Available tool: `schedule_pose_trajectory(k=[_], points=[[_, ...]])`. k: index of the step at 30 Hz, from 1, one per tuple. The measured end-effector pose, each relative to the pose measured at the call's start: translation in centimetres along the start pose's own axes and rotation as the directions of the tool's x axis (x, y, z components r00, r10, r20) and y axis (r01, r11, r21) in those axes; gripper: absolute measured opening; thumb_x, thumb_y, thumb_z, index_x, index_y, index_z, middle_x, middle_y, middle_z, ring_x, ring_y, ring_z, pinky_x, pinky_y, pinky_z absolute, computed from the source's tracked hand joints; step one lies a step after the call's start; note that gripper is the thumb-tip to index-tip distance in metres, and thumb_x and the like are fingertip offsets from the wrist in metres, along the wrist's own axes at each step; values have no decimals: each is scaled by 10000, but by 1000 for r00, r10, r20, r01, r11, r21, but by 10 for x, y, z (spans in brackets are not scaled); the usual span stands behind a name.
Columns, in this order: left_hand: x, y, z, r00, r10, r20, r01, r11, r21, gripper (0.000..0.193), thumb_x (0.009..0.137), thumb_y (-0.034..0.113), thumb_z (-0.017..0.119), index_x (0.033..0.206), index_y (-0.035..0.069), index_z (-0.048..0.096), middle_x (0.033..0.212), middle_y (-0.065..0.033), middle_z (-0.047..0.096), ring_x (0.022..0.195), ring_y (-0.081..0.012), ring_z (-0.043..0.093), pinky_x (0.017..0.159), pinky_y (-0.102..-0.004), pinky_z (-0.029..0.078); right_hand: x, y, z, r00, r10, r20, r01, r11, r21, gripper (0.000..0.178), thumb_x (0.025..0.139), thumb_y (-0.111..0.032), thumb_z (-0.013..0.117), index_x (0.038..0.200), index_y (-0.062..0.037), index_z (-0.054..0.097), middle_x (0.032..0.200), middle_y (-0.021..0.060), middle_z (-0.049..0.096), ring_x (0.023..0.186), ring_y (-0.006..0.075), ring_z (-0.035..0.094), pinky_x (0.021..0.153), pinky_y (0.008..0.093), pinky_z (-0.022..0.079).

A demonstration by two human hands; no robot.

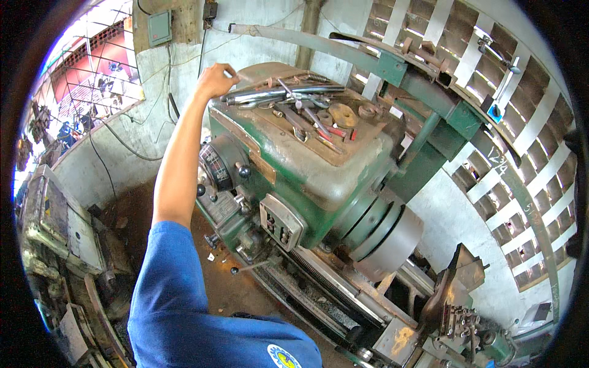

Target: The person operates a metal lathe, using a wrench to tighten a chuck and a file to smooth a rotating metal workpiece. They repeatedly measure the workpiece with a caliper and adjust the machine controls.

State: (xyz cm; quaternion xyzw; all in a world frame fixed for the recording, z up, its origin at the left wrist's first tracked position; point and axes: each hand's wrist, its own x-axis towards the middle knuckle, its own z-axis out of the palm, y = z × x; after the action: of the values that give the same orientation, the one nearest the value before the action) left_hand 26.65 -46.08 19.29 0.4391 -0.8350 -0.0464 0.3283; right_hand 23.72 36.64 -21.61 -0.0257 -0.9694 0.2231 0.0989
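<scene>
My left hand (218,81) reaches over the far left corner of a green lathe headstock (319,178). Its fingers are curled, with a pale, thin blur at their tips; what they hold, if anything, I cannot make out. Just below and right of the hand lies a long shiny metal bar (257,95). Among the loose tools on the headstock top are a wrench (299,130), a brass-coloured disc (343,115) and a red-handled tool (336,131). My right hand is out of view.
A large round chuck (392,242) projects from the headstock above the lathe bed. Control knobs (244,172) and a lever (251,267) stick out at the front. Another machine (61,227) stands at left. A green overhead arm (392,67) crosses behind.
</scene>
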Motion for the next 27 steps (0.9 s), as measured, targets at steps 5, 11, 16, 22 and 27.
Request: schedule_pose_trajectory(k=[5,11,16,22,27], points=[[36,-40,42,989,-4,150,-23,984,175,470,895,530,701,1097,117,801,1136,-189,749,1099,-372,704,986,-434,538,2,1,10,999,-4,-47,11,989,147,882,644,-41,724,1455,113,413,1380,333,528,1337,438,484,1204,464,280],[59,-64,72,898,-38,439,41,999,2,657,897,617,707,1060,-17,765,923,-151,738,778,-253,690,673,-380,562,-1,45,36,992,-112,-50,115,992,55,1029,606,-31,757,1520,123,309,1444,344,462,1386,468,426,1228,452,268],[69,-59,61,886,86,456,-17,988,-152,721,923,668,637,951,-43,755,767,-132,673,604,-191,586,540,-371,493,1,67,48,999,-4,48,8,997,-82,1149,615,-120,843,1547,130,219,1500,362,402,1399,478,419,1217,462,310],[82,-25,7,958,105,267,-117,993,28,735,931,668,596,765,-36,731,619,-193,661,607,-339,694,633,-460,558,5,58,43,999,-45,18,47,984,-169,1159,604,-156,863,1525,162,235,1507,381,391,1429,485,388,1237,477,285],[64,-27,-16,938,339,70,-346,909,235,738,963,621,593,850,-99,704,932,-352,687,920,-488,692,818,-532,539,4,45,39,997,-19,69,31,986,-165,1231,604,-284,917,1547,134,244,1576,349,335,1503,469,278,1276,464,195]])
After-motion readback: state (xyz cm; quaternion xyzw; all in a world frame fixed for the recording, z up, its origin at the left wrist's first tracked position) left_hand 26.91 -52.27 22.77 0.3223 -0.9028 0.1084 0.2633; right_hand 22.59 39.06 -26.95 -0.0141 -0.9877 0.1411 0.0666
